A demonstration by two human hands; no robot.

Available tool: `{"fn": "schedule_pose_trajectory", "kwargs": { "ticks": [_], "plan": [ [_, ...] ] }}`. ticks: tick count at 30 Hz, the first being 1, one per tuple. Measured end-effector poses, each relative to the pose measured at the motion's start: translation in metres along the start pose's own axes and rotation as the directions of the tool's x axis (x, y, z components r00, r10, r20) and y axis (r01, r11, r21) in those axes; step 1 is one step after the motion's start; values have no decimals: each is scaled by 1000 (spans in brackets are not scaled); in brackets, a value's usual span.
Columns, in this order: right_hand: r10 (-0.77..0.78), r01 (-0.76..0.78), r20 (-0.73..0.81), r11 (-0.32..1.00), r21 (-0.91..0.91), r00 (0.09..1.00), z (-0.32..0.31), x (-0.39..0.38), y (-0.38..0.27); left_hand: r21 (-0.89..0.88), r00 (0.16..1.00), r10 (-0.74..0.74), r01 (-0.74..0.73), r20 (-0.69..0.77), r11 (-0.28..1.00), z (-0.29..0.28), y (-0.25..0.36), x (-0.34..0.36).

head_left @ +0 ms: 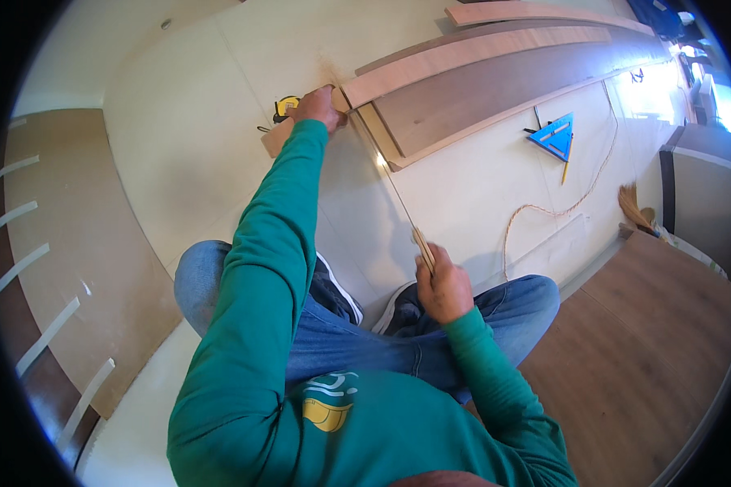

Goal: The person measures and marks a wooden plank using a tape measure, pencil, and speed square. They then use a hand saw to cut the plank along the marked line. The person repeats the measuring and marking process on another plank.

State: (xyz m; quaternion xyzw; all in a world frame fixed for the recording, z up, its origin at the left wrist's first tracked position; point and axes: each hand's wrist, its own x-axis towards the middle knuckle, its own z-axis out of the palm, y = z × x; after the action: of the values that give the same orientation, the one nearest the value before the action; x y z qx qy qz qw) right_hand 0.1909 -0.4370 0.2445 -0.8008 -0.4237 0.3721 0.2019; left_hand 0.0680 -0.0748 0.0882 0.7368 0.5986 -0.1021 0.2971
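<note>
My right hand [445,286] is wrapped round the wooden handle of a handsaw [398,197], held low in front of my crossed legs. The saw's thin blade is seen nearly edge-on and runs up and away to the end of a long wooden board [463,57]. At that end my left hand [320,107] grips the wood, its thumb toward the blade and its fingers over the far side. Below the left hand juts a short piece of wood [276,140]. Just left of that hand lies a yellow and black tape measure [286,106].
Wider boards [479,91] lie stacked under the long one. On the floor to the right are a blue triangular square [554,138], a pencil [564,173], a cord [536,211] and a broom [632,204]. Brown panels flank me, the left panel [89,243] with pale strips. Sawdust speckles the floor.
</note>
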Motion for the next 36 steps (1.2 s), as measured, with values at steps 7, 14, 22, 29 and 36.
{"fn": "schedule_pose_trajectory", "kwargs": {
  "ticks": [7, 14, 22, 29, 36],
  "plan": [
    [-62, 57, -73, 995, -78, 995, 56, 151, -37, -58, 999, 27, -29, -41, 998, 0, 12, -6],
    [-19, 19, -17, 1000, -7, 1000, 15, 20, 6, -27, 999, 15, -17, -52, 1000, 2, -5, 3],
    [-91, 86, -81, 994, -61, 993, 58, 146, -26, -99, 999, 25, -28, -38, 995, 16, 5, 1],
    [-18, 18, 15, 999, -27, 1000, 31, 69, -2, -41, 1000, 17, -18, -18, 999, 14, -14, 16],
    [9, -8, -20, 998, 57, 1000, 11, 50, -10, 5, 1000, 3, -3, 0, 1000, 18, 7, -10]
  ]
}}
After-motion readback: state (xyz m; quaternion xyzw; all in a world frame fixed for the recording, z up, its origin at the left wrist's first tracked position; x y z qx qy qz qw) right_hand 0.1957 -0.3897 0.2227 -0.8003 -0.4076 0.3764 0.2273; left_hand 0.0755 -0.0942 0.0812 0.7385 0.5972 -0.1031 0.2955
